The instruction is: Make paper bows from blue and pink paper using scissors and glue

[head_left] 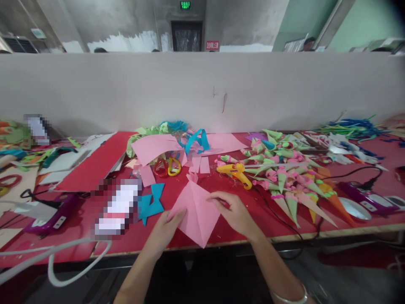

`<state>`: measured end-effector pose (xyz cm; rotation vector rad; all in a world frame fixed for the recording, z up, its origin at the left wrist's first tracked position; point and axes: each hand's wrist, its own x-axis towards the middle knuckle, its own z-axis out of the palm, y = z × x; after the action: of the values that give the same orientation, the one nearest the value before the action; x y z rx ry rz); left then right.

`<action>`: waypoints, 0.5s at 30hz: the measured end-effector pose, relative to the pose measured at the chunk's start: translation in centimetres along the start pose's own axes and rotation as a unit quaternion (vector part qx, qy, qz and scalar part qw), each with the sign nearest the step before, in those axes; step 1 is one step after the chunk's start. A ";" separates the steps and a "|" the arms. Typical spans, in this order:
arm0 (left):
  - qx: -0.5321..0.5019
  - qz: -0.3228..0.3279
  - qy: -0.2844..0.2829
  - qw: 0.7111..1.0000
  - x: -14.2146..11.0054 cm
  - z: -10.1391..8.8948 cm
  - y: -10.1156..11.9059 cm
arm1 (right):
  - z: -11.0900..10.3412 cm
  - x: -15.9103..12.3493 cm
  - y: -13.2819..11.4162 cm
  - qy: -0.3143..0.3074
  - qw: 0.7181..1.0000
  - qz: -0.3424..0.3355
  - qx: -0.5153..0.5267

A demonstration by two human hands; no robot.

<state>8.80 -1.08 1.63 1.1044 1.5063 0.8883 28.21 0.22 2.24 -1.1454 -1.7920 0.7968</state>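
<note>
A pink square of paper (198,209) with a crease down its middle hangs between my hands, one corner toward me. My left hand (171,226) grips its left corner, thumb on top. My right hand (232,211) has its fingers bent and pinched at the right edge of the sheet. Just behind the paper's far corner lie small pink strips (200,164). To its left are blue paper pieces (153,202). A yellow glue gun (236,172) rests on the red table (177,181) beyond my right hand.
Scissors (167,166) with red and yellow handles lie behind the paper. Many paper cones (284,177) are heaped at right, near a purple power strip (368,198). A blurred-out phone (118,209) and another power strip (60,213) sit left. A grey partition (190,93) closes the back.
</note>
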 end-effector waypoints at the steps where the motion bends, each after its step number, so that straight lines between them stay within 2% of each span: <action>1: -0.004 -0.006 -0.008 1.000 0.2 0.0 -0.1 | -0.2 -0.2 0.4 -0.007 1.000 0.005 -0.009; 4: -0.039 -0.005 -0.015 0.999 0.4 0.3 -0.2 | -0.4 -1.0 0.9 -0.035 0.993 -0.051 -0.102; 7: -0.060 0.009 -0.013 0.998 0.4 0.6 -0.2 | -0.6 -2.1 0.6 -0.059 0.958 -0.126 -0.252; 9: -0.051 0.038 -0.046 0.997 0.5 0.8 -0.4 | -0.6 -2.6 0.7 -0.068 0.931 -0.150 -0.326; 12: 0.061 0.138 -0.068 0.986 1.2 0.8 -1.2 | -0.3 -3.0 1.8 -0.073 0.909 -0.168 -0.374; 13: 0.126 0.178 -0.059 0.974 1.4 0.8 -1.6 | -0.1 -3.1 2.4 -0.081 0.907 -0.168 -0.376; 15: 0.255 0.257 -0.049 0.931 1.8 0.6 -2.2 | 0.3 -3.2 3.4 -0.105 0.910 -0.156 -0.369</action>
<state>8.86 -0.02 -1.08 1.9606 1.4203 0.7792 30.03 -1.43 -1.76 -1.2000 -2.4853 0.0213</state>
